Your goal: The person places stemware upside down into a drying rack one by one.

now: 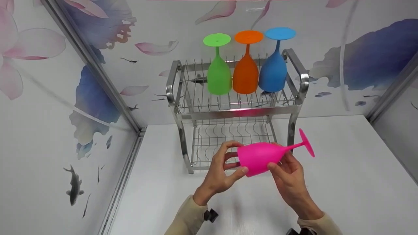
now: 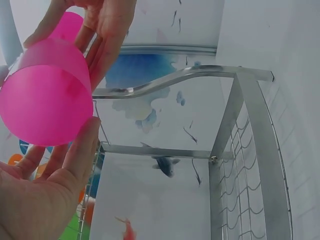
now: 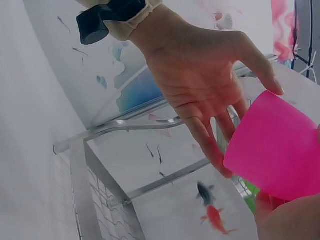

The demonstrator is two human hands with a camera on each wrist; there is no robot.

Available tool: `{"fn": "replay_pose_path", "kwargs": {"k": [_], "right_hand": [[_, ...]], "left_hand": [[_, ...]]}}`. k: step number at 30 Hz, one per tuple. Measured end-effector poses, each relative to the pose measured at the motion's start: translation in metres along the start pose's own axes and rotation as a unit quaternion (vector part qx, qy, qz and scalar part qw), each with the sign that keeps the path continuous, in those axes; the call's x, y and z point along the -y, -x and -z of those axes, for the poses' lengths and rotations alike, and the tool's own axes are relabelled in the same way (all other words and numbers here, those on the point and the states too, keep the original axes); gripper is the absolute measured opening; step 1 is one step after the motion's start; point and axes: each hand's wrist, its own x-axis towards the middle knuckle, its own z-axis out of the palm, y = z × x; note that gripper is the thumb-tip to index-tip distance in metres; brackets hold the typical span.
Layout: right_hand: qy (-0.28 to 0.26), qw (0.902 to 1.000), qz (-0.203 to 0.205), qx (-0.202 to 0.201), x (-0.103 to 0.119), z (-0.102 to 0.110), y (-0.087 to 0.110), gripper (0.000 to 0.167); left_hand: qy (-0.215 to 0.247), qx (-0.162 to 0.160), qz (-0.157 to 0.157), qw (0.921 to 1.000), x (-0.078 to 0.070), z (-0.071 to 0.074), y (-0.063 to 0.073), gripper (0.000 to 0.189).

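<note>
A bright pink plastic goblet (image 1: 261,158) lies sideways in the air between both hands, its foot pointing right and its mouth left. My left hand (image 1: 220,171) holds it at the rim, thumb below and fingers spread behind. Around the bowl near the stem, my right hand (image 1: 289,181) grips with its thumb in front and fingers underneath. The goblet's open mouth shows in the left wrist view. On the rack's upper tier, a green goblet (image 1: 219,78), an orange goblet (image 1: 245,76) and a blue goblet (image 1: 273,73) stand upside down in a row.
A two-tier metal dish rack (image 1: 209,115) stands against the back wall, behind the hands. Its lower wire shelf (image 1: 228,130) lies just beyond the pink goblet. The white tabletop (image 1: 343,169) is bordered by patterned walls, with metal edging (image 1: 122,182) on the left.
</note>
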Motion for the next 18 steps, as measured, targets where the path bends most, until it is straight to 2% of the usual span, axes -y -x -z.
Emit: {"fn": "replay_pose_path", "kwargs": {"k": [6,11,14,18], "right_hand": [[0.024,0.9996,0.011,0.005,0.005,-0.004,-0.008,0.057],[0.08,0.9967,0.013,0.01,0.017,-0.009,-0.02,0.061],[0.124,0.9919,0.021,0.021,0.026,-0.012,-0.029,0.064],[0.197,0.9798,0.02,0.028,0.041,-0.02,-0.044,0.068]], "left_hand": [[-0.014,-0.038,-0.005,0.9992,0.005,0.024,0.006,0.066],[-0.071,-0.101,-0.007,0.9923,0.012,0.052,0.009,0.059],[-0.125,-0.144,0.001,0.9816,0.017,0.068,0.011,0.057],[-0.196,-0.199,0.008,0.9603,0.026,0.088,0.013,0.052]]}}
